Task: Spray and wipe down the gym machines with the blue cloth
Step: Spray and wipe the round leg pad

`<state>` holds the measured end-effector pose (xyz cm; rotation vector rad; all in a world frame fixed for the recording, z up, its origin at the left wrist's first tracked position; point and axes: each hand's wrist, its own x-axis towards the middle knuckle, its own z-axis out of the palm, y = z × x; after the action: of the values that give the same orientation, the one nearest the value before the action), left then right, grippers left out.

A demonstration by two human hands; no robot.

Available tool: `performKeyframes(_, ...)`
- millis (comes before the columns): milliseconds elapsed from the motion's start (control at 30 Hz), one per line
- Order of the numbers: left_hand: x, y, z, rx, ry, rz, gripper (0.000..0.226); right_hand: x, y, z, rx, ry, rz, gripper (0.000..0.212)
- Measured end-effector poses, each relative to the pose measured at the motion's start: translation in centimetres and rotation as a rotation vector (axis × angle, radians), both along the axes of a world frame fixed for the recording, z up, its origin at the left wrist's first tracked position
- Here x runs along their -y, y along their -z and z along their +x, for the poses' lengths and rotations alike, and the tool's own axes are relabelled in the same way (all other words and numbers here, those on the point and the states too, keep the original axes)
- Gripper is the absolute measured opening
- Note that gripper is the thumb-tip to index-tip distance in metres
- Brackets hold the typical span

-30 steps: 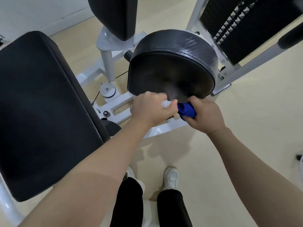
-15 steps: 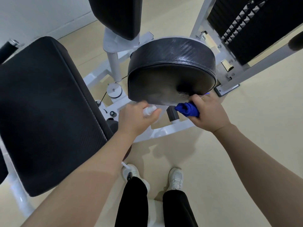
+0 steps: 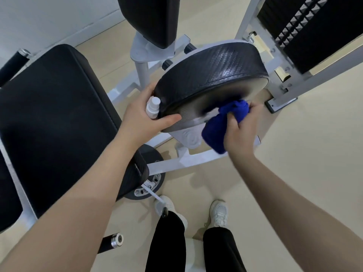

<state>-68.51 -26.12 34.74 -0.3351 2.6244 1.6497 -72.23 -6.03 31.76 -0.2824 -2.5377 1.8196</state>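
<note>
Both forearms are bare up to the frame edge, with no sleeves, watch or rings showing. The person wears black trousers (image 3: 169, 242) and 2 white lace-up trainers (image 3: 218, 213), which stand just ahead of the trouser hems.

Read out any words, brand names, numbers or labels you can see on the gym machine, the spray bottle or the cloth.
None can be read.
spray bottle: plain white, no print visible.
blue cloth: no tag or lettering visible.
round black pad: only a woven texture.
weight stack: no numbers visible.
yellowish sticker on the white frame: too small and blurred to read.
</note>
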Motion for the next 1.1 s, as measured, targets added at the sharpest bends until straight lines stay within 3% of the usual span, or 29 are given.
performKeyframes(133, -1.0, -0.2, 1.3, -0.043, -0.084, -0.034, 0.06, 4.1, -2.8, 1.7, 0.01, 0.219, -0.325, 0.021)
performKeyframes(200, -1.1, -0.2, 1.5, -0.042, -0.101, -0.045, 0.064, 4.5, -3.3, 1.3, 0.063, 0.281, -0.369, 0.021)
performKeyframes(300, -0.9, 0.0, 1.4, -0.025, -0.104, -0.03, 0.064, 3.8, -2.2, -0.9, 0.265, 0.433, -0.409, 0.013)
performKeyframes(433, -0.9, 0.1, 1.7, -0.009, -0.097, -0.029, 0.066, 3.3, -2.3, -2.5, 0.458, 0.598, -0.658, 0.018)
performKeyframes(633, -1.5, 0.0, 2.2, -0.008, -0.134, -0.034, 0.065, 3.2, -5.4, -0.8, 0.349, 0.472, -0.792, 0.016)
performKeyframes(867, -1.5, 0.1, 2.1, -0.044, -0.121, -0.056, 0.065, 2.3, -2.2, -4.0, 0.525, 0.624, -0.672, 0.016)
performKeyframes(1100, -2.7, -0.3, 3.1, -0.084, -0.173, -0.078, 0.061, 2.7, -7.7, -0.9, 0.253, 0.462, -0.872, 0.017)
